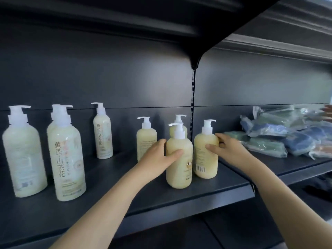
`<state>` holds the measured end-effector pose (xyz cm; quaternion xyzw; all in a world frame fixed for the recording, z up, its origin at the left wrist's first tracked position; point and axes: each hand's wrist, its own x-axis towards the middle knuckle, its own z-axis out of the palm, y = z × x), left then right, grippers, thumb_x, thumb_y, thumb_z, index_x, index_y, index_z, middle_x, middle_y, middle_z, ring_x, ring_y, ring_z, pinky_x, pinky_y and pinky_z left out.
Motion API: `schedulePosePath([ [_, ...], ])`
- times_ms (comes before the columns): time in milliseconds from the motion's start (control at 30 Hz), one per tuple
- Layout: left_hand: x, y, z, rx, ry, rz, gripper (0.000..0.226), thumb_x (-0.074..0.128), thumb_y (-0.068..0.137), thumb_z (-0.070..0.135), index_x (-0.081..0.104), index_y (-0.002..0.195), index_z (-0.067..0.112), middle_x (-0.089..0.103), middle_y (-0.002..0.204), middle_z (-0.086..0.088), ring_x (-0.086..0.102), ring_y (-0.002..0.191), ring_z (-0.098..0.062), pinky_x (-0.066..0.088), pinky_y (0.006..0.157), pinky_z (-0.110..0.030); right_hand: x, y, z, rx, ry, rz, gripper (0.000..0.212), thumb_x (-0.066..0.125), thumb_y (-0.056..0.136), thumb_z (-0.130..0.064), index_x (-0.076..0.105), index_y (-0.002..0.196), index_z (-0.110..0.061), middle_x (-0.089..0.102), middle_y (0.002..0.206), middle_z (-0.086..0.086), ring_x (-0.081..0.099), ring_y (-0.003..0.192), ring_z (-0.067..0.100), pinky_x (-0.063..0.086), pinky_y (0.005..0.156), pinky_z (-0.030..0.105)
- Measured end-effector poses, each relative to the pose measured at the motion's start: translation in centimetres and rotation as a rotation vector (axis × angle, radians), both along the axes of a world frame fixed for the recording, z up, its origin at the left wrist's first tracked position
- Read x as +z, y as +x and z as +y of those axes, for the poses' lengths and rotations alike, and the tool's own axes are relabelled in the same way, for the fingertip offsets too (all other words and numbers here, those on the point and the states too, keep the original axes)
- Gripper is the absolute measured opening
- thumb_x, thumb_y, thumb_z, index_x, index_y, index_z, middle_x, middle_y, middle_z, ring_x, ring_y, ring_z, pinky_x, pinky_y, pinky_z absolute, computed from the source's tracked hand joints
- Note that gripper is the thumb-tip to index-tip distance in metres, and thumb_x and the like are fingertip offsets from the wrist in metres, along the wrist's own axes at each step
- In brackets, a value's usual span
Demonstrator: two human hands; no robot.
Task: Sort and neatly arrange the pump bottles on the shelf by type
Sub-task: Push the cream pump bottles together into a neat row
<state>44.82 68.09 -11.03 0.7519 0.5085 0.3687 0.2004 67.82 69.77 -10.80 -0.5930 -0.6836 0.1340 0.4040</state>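
Several pump bottles stand on a dark shelf (125, 200). Tall pale green ones are at the left: one at the far left (23, 159), one with large characters (67, 162) with another close behind it, and a slimmer one (103, 135) further back. Short cream-yellow bottles cluster at the right. My left hand (158, 159) grips the front cream bottle (179, 164) from its left side. My right hand (228, 148) grips the cream bottle with a barcode (204, 159) from its right. Two more cream bottles (146, 141) (179, 126) stand behind.
Plastic-wrapped blue and green packs (280, 135) are piled on the adjoining shelf at the right. Another person's fingers (327, 113) show at the far right edge. A slotted upright post (193, 97) divides the two bays. Another shelf hangs overhead.
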Motion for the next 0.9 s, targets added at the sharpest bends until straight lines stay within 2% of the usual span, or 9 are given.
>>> schedulePosePath([
  [100,-0.3,1.2,0.6,0.002,-0.033,-0.156,0.055,0.061,0.081,0.049,0.042,0.127,0.025,0.053,0.118,0.013,0.052,0.106,-0.007,0.043,0.085,-0.023,-0.7,0.3,1.5,0.17,-0.012,0.298,0.046,0.07,0.082,-0.028,0.05,0.123,-0.022,0.063,0.109,-0.011,0.062,0.101,0.006,0.049,0.082,0.022],
  [200,-0.7,1.9,1.1,0.019,-0.034,-0.244,0.057,0.067,0.078,0.045,0.041,0.127,0.028,0.055,0.115,0.014,0.054,0.106,-0.007,0.045,0.087,-0.025,-1.6,-0.1,3.0,0.261,-0.025,0.46,0.051,0.073,0.079,-0.025,0.049,0.124,-0.025,0.062,0.115,-0.006,0.062,0.103,0.008,0.05,0.081,0.024],
  [300,-0.9,1.8,1.4,0.024,-0.029,-0.295,0.052,0.07,0.077,0.039,0.043,0.121,0.033,0.056,0.108,0.019,0.056,0.101,-0.002,0.047,0.083,-0.02,-2.6,-1.2,3.9,0.302,-0.01,0.571,0.049,0.073,0.079,-0.022,0.046,0.12,-0.028,0.059,0.113,-0.007,0.06,0.098,0.005,0.049,0.075,0.021],
  [400,-0.9,1.2,1.8,0.031,-0.027,-0.309,0.046,0.07,0.078,0.036,0.045,0.116,0.037,0.057,0.104,0.023,0.055,0.097,0.006,0.046,0.078,-0.016,-3.2,-2.4,4.5,0.326,0.007,0.611,0.05,0.071,0.081,-0.023,0.04,0.119,-0.029,0.056,0.11,-0.01,0.058,0.097,0.004,0.048,0.075,0.021],
  [500,-0.9,0.0,2.3,0.064,-0.032,-0.327,0.047,0.07,0.079,0.035,0.047,0.12,0.034,0.059,0.107,0.019,0.057,0.099,0.002,0.047,0.08,-0.019,-3.5,-3.3,4.6,0.379,0.01,0.606,0.048,0.065,0.086,-0.026,0.036,0.124,-0.03,0.054,0.115,-0.011,0.056,0.102,0.002,0.048,0.079,0.02],
  [600,-0.8,-1.1,2.5,0.057,-0.065,-0.367,0.045,0.067,0.081,0.031,0.046,0.121,0.034,0.059,0.108,0.02,0.056,0.099,0.003,0.045,0.076,-0.015,-3.7,-3.4,4.8,0.495,-0.062,0.61,0.051,0.06,0.089,-0.03,0.035,0.133,-0.036,0.056,0.12,-0.017,0.056,0.109,-0.001,0.047,0.087,0.023],
  [667,-0.9,-1.4,2.6,0.04,-0.096,-0.399,0.044,0.065,0.084,0.028,0.044,0.122,0.036,0.058,0.108,0.021,0.055,0.098,0.007,0.043,0.074,-0.013,-3.8,-3.2,4.8,0.577,-0.131,0.606,0.043,0.06,0.09,-0.03,0.041,0.128,-0.04,0.06,0.118,-0.022,0.058,0.107,-0.005,0.047,0.084,0.02],
  [733,-1.0,-1.5,2.7,0.024,-0.122,-0.433,0.046,0.064,0.085,0.027,0.042,0.125,0.036,0.058,0.111,0.021,0.054,0.099,0.007,0.043,0.076,-0.014,-3.7,-2.8,4.9,0.631,-0.177,0.569,0.037,0.062,0.087,-0.032,0.05,0.122,-0.039,0.066,0.116,-0.018,0.061,0.106,-0.003,0.048,0.081,0.018],
  [900,-1.6,-2.0,3.2,0.003,-0.16,-0.474,0.047,0.062,0.086,0.027,0.043,0.127,0.036,0.058,0.118,0.016,0.053,0.111,-0.003,0.042,0.089,-0.025,-4.0,-2.3,5.5,0.631,-0.204,0.593,0.04,0.07,0.077,-0.027,0.056,0.115,-0.029,0.068,0.115,-0.008,0.063,0.107,0.005,0.051,0.083,0.019],
])
